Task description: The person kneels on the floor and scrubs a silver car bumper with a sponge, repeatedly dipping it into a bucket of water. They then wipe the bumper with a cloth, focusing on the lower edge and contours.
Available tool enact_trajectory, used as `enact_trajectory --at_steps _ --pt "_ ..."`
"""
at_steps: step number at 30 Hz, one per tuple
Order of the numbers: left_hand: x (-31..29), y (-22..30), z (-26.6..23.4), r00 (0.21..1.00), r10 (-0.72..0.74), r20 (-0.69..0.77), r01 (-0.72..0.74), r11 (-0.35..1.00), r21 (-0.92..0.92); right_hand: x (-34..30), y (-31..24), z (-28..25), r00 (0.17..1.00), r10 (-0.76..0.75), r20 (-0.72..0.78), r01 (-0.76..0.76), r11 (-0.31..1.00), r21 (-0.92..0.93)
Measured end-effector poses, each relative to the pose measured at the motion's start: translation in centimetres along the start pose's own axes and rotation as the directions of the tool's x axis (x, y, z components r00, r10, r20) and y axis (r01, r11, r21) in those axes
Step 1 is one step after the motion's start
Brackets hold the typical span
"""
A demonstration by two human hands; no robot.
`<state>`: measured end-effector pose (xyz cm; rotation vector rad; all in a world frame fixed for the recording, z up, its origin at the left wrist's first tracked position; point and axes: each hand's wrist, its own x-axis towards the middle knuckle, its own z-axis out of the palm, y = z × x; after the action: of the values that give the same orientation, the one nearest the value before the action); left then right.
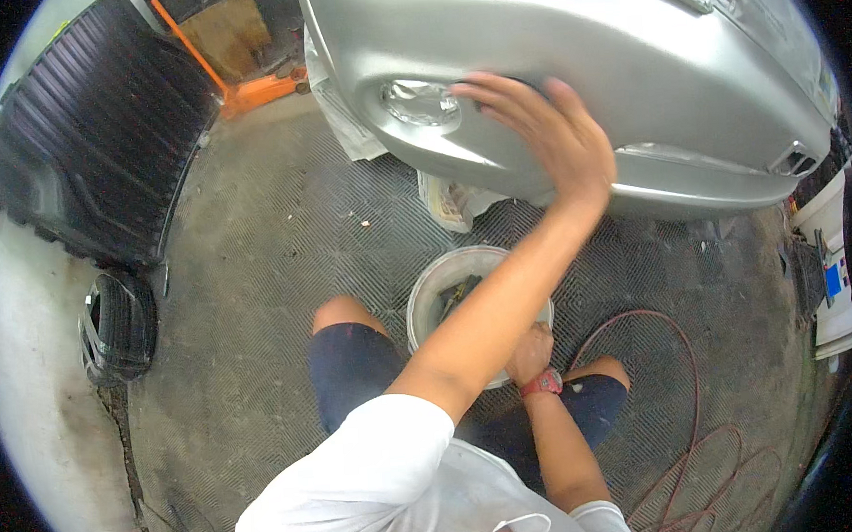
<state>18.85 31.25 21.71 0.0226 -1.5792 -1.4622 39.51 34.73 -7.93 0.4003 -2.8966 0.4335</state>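
Note:
My left hand [559, 139] lies against a silver car bumper [662, 80], its fingers stretched leftward near a rounded opening covered with shiny film. A dark, flat pad [533, 83] peeks out between thumb and fingers, mostly covered by the hand. Below it, a pale round bucket [417, 310] stands on the floor between my knees, with dark and yellowish items [459, 293] inside. My right hand [530, 353], with a red watch at its wrist, is closed at the bucket's near right rim. My left forearm crosses over the bucket and hides what that hand grips.
Paper sheeting [456, 202] hangs under the bumper. A black ribbed panel [96, 124] leans at the left wall, above a black grille-like part [121, 325]. An orange jack [258, 90] stands behind. A reddish hose [695, 396] coils over the ridged floor [241, 237] at right.

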Motion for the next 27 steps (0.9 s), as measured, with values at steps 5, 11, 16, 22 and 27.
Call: enact_trajectory --at_steps 5,11,16,22,27 --pt "1.5 -5.7 -1.9 0.838 0.525 0.152 -0.542 0.767 0.343 -0.2 0.3 -0.2 0.998 0.064 -0.007 -0.064 0.995 0.076" --pt "20.2 -3.2 -13.5 0.957 -0.189 0.222 0.153 0.974 0.167 0.5 -1.1 -1.5 0.989 0.147 0.019 -0.148 0.983 0.110" --pt "9.5 -4.1 -6.4 0.927 0.351 0.129 -0.368 0.797 0.479 0.6 -1.2 -1.2 0.997 0.055 0.044 -0.058 0.997 0.054" --pt "14.5 -3.7 -8.3 0.857 0.480 0.187 -0.513 0.759 0.401 0.1 -0.5 -1.4 0.997 0.058 0.059 -0.057 0.998 -0.017" --pt "25.3 0.6 -14.8 0.812 -0.498 0.303 0.488 0.865 0.114 1.1 -1.8 -1.6 0.942 0.234 0.242 -0.236 0.971 -0.019"
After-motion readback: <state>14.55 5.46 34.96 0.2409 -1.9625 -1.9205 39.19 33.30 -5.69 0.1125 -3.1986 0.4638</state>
